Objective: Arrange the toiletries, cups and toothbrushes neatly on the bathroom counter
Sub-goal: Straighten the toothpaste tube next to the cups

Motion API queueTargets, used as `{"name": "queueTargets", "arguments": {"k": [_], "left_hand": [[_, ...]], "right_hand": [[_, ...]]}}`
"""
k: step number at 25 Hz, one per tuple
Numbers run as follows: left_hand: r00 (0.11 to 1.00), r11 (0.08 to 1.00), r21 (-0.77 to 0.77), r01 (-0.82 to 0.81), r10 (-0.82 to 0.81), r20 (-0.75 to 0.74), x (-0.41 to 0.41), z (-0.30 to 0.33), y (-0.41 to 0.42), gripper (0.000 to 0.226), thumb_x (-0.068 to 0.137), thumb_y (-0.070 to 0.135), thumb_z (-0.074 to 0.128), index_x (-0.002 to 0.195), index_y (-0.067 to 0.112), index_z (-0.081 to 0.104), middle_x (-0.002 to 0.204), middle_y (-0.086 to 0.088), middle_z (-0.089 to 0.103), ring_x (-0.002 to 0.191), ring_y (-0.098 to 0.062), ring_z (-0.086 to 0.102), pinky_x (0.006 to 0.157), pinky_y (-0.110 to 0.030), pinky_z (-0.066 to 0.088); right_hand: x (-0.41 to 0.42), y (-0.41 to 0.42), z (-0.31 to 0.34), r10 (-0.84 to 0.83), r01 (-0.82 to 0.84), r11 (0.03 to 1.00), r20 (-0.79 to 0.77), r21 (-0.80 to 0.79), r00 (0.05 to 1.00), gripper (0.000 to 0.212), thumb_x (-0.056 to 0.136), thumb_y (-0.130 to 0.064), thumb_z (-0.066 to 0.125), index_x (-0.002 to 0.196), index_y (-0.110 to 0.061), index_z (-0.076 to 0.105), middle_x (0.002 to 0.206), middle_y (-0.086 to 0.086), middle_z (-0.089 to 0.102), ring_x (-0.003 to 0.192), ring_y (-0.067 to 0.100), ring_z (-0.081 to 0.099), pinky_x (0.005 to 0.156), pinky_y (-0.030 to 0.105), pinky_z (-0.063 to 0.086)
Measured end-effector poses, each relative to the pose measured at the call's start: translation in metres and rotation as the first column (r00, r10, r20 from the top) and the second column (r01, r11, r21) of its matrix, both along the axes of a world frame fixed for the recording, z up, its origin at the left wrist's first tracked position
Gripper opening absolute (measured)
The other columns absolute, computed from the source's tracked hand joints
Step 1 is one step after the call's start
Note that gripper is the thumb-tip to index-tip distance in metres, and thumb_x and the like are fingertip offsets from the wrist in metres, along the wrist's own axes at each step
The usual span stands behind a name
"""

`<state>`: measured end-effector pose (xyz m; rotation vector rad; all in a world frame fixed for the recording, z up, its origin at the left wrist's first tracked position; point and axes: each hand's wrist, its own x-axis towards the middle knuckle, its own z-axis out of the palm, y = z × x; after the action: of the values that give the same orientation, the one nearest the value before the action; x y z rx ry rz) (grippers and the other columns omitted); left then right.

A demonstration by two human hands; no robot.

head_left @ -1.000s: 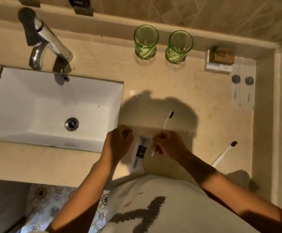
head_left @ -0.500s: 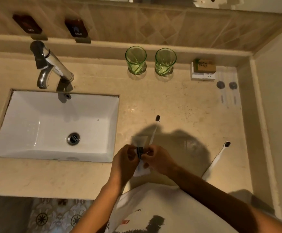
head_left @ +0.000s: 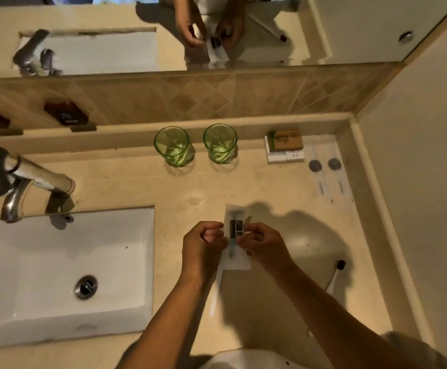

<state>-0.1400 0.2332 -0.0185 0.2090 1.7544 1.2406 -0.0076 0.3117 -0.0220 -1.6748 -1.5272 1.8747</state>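
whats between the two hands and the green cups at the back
In the head view, only bare counter lies between them. The left hand and right hand hold a clear packet; the two green cups stand behind.

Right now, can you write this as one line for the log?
left hand grip: sachet | right hand grip: same sachet | cups: by wall | toothbrush: on counter

Two green glass cups stand upright side by side at the counter's back edge. A clear sachet with a dark label is held above the counter. A white toothbrush, dark-bristled, lies at right, partly hidden.
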Motion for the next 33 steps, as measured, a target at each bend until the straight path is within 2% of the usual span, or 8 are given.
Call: {"name": "queueTargets", "arguments": {"k": [5,10,14,16,18,22,28,33], "left_hand": [[0.991,0.998,-0.002,0.059,-0.059,-0.122,-0.009,-0.008,0.091,0.035,0.081,-0.011,0.064,0.084,0.023,0.071,0.072,-0.002,0.068,0.071,-0.017,0.063,0.076,-0.033,0.052],[0.959,0.993,-0.046,0.112,-0.12,-0.257,-0.018,-0.036,0.139,0.034,0.083,-0.004,0.059,0.088,0.026,0.075,0.084,-0.002,0.074,0.084,-0.022,0.07,0.087,-0.044,0.058],[0.916,0.979,-0.102,0.177,-0.202,-0.346,-0.014,-0.041,0.149,0.033,0.088,0.002,0.061,0.115,0.016,0.074,0.112,-0.003,0.075,0.106,-0.021,0.069,0.091,-0.03,0.053],[0.778,0.956,-0.09,0.28,-0.281,-0.562,-0.01,-0.042,0.139,0.036,0.09,0.004,0.058,0.124,0.01,0.07,0.123,-0.009,0.072,0.113,-0.026,0.067,0.097,-0.035,0.053],[0.56,0.894,-0.054,0.445,-0.325,-0.762,-0.008,-0.048,0.121,0.043,0.087,0.004,0.057,0.13,0.005,0.066,0.133,-0.014,0.066,0.125,-0.032,0.06,0.107,-0.04,0.05],[0.25,0.707,-0.201,0.678,-0.479,-0.841,-0.019,-0.074,0.107,0.058,0.088,0.009,0.055,0.145,0.003,0.051,0.153,-0.016,0.049,0.146,-0.038,0.04,0.117,-0.045,0.04],[0.098,0.633,-0.385,0.672,-0.591,-0.8,-0.012,-0.084,0.102,0.062,0.094,0.019,0.049,0.153,0.005,0.04,0.161,-0.015,0.039,0.151,-0.036,0.033,0.121,-0.048,0.03],[0.069,0.635,-0.403,0.659,-0.585,-0.808,0.001,-0.08,0.096,0.058,0.102,0.025,0.04,0.155,0.001,0.035,0.163,-0.018,0.033,0.155,-0.035,0.023,0.125,-0.046,0.023]], "right_hand": [[-0.018,0.076,-0.012,-0.248,0.247,0.969,-0.051,-0.027,0.967,0.02,0.083,-0.008,0.072,0.098,-0.021,0.069,0.089,0.002,0.071,0.082,0.021,0.067,0.077,0.034,0.056],[-0.034,0.127,-0.034,-0.186,0.176,0.969,0.046,0.173,0.981,0.026,0.084,-0.016,0.07,0.109,-0.021,0.071,0.104,0.0,0.073,0.096,0.02,0.068,0.093,0.044,0.056],[-0.039,0.136,-0.048,-0.149,0.129,0.959,0.062,0.253,0.987,0.03,0.086,-0.021,0.07,0.116,-0.024,0.067,0.107,-0.007,0.071,0.097,0.013,0.067,0.092,0.042,0.058],[-0.036,0.129,-0.049,-0.15,0.109,0.938,0.103,0.328,0.983,0.034,0.088,-0.023,0.072,0.12,-0.028,0.062,0.113,-0.009,0.066,0.1,0.01,0.064,0.091,0.034,0.058],[-0.028,0.118,-0.045,-0.131,0.037,0.879,0.167,0.475,0.977,0.037,0.09,-0.023,0.07,0.124,-0.029,0.057,0.121,-0.008,0.058,0.106,0.009,0.06,0.091,0.026,0.055],[-0.018,0.099,-0.05,0.135,-0.348,0.632,0.344,0.693,0.929,0.041,0.096,-0.018,0.056,0.137,-0.015,0.053,0.139,0.004,0.052,0.123,0.018,0.048,0.103,0.028,0.044],[-0.015,0.1,-0.05,0.206,-0.53,0.665,0.553,0.526,0.807,0.053,0.097,-0.026,0.05,0.148,-0.016,0.042,0.151,0.003,0.047,0.132,0.022,0.042,0.113,0.037,0.038],[-0.023,0.097,-0.044,0.12,-0.443,0.662,0.498,0.604,0.859,0.048,0.098,-0.026,0.05,0.145,-0.016,0.044,0.15,0.005,0.046,0.134,0.022,0.042,0.11,0.037,0.041]]}}
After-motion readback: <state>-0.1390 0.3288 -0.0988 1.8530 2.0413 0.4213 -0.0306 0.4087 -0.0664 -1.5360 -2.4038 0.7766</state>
